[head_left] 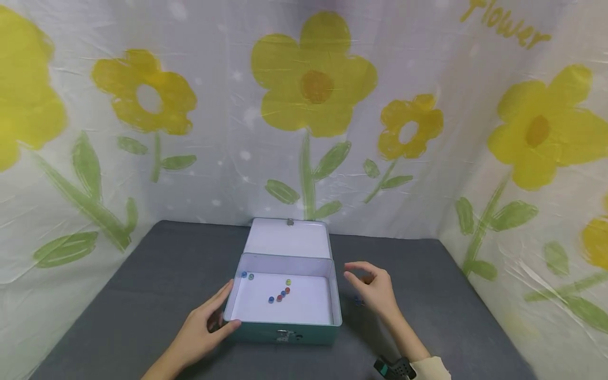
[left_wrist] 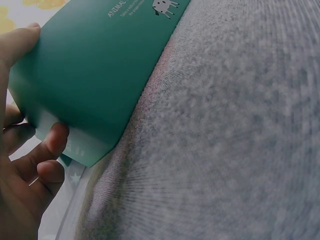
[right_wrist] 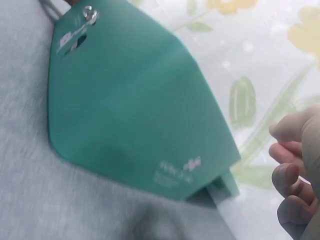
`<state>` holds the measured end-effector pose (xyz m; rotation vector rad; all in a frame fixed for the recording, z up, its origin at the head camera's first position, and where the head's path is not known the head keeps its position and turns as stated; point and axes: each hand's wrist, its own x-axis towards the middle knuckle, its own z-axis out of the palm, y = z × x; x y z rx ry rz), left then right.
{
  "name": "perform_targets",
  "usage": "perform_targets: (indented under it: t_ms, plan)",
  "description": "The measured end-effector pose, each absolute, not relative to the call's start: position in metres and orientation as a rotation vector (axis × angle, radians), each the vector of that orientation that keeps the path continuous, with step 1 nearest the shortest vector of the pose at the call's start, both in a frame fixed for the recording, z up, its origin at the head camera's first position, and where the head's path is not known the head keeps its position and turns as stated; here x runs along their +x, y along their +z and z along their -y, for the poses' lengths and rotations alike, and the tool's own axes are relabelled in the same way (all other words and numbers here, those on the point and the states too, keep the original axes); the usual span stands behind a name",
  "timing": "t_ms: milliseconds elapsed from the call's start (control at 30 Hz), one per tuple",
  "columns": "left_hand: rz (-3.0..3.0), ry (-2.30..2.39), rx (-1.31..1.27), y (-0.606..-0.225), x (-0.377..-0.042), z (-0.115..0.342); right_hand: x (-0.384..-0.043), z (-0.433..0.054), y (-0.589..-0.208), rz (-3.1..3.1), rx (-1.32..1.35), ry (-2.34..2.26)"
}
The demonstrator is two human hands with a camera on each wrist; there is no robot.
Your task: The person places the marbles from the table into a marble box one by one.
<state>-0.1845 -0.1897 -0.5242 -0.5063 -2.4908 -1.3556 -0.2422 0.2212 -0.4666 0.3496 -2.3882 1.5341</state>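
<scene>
A green tin box (head_left: 285,333) stands on the dark cloth with its lid (head_left: 287,237) tipped back and its white inside showing. Several small coloured beads lie on its floor, among them a yellow-green bead (head_left: 288,282) and a blue bead (head_left: 271,300). My left hand (head_left: 201,324) holds the box by its front left corner, thumb on the front and fingers along the left side. Just off the right rim hovers my right hand (head_left: 375,290), thumb and index finger bent toward each other, nothing visible between them. Partly hidden behind it, small blue beads (head_left: 358,300) lie on the cloth.
The grey cloth-covered table (head_left: 157,295) reaches back to a white curtain (head_left: 218,158) painted with yellow flowers. The raised lid lies toward that curtain. A dark watch (head_left: 396,368) is on the right wrist.
</scene>
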Motion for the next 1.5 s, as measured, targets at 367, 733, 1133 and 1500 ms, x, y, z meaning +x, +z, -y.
perform_targets:
  t_ms: [367,733,1133,1500]
  plan:
    - [2.459,-1.38,-0.523,-0.526,-0.185,0.187,-0.226,-0.254,-0.485,2.421,0.301,1.497]
    - [2.476,-1.373,-0.484,-0.524,-0.182,0.19,-0.221,-0.262,-0.507,2.588,0.263,1.298]
    - [2.471,-1.354,-0.498,-0.526,-0.181,0.188,-0.218,-0.267,-0.522,2.649,0.244,1.288]
    - [2.485,-1.354,-0.492,-0.521,-0.181,0.188,-0.219,-0.268,-0.526,2.544,0.283,1.214]
